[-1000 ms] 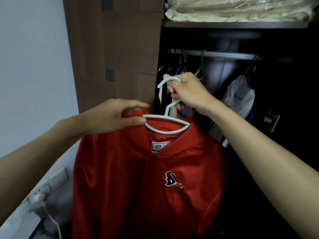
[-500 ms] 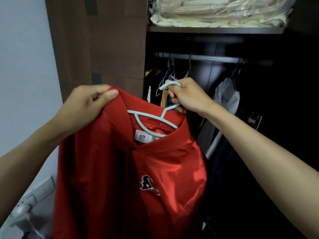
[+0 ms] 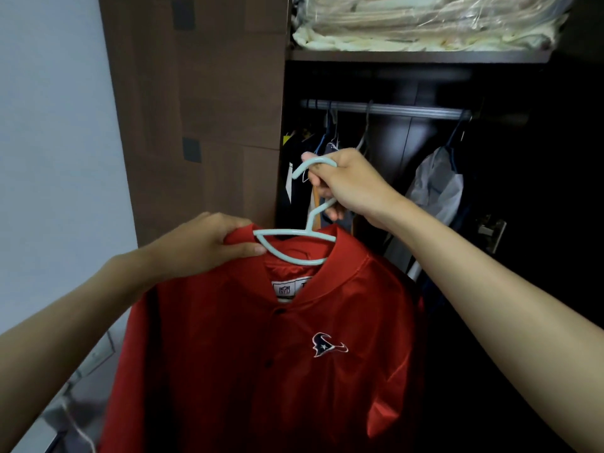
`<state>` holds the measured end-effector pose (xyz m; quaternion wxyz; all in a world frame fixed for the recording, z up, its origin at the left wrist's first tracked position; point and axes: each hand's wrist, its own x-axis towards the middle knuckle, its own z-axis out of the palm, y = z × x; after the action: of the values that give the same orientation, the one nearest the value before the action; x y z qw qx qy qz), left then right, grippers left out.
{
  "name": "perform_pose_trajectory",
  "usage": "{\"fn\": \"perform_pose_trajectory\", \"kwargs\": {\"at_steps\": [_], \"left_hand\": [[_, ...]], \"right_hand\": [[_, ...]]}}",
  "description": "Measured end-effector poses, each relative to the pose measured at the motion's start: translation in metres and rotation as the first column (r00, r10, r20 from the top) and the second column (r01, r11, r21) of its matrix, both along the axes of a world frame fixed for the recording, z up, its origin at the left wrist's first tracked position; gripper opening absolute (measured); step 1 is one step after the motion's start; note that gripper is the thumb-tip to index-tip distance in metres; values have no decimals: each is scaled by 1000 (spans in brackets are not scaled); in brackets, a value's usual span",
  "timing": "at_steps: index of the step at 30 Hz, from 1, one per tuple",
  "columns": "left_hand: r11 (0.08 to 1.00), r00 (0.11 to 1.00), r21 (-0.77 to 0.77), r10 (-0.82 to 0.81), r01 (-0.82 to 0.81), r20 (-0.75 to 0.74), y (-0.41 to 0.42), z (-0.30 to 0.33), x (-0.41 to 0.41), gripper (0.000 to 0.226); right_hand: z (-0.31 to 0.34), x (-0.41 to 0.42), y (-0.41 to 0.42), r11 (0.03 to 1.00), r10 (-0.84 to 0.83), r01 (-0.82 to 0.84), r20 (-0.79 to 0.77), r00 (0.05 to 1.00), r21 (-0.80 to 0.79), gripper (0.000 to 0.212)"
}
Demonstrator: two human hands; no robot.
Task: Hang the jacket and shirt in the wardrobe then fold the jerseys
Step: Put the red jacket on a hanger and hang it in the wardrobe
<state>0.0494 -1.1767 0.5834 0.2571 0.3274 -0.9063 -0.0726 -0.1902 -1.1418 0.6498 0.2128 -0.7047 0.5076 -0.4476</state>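
Red jacket (image 3: 268,348) held up before the open wardrobe (image 3: 408,57)

The right hand (image 3: 351,188) was clamped on the pale hanger (image 3: 294,237) hook — the jacket hung just below it; the left hand (image 3: 202,246) pinched the collar, with the rail (image 3: 385,109) above and beyond.

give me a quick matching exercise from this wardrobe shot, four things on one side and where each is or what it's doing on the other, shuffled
Things:
1. left hand
2. right hand
3. red jacket
4. plastic-wrapped bedding

Places or states:
A. lies on the shelf above the rail
B. hangs on the pale blue hanger, not yet on the rail
C. pinches the jacket's collar
D. grips the hanger's hook and neck

Pairs: 1-C, 2-D, 3-B, 4-A
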Motion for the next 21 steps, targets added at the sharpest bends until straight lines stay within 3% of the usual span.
{"fn": "perform_pose_trajectory", "kwargs": {"at_steps": [2, 5, 8, 10, 15, 21], "left_hand": [[999, 998, -4, -52, 51, -46, -2, -4, -6, 34], [982, 984, 131, -120, 137, -132, 2, -4, -13, 7], [868, 955, 425, -164, 258, -246, 11, -1, -11, 21], [795, 940, 526, -157, 301, -302, 15, 2, -8, 22], [838, 904, 452, -106, 306, -415, 21, 5, -25, 18], [848, 891, 416, -133, 329, -434, 23, 9, -30, 17]], "right_hand": [[1, 9, 3, 999, 36, -35, -36, 999, 9, 47], [5, 11, 7, 999, 44, -44, -95, 994, 8, 45], [7, -1, 10, 1000, -11, 10, -101, 995, -3, 44], [7, -10, 12, 998, -54, 53, -91, 994, -21, 45], [6, -5, 14, 994, -105, 103, -64, 992, -37, 46], [8, -15, 23, 994, -112, 112, -45, 993, -5, 44]]}}
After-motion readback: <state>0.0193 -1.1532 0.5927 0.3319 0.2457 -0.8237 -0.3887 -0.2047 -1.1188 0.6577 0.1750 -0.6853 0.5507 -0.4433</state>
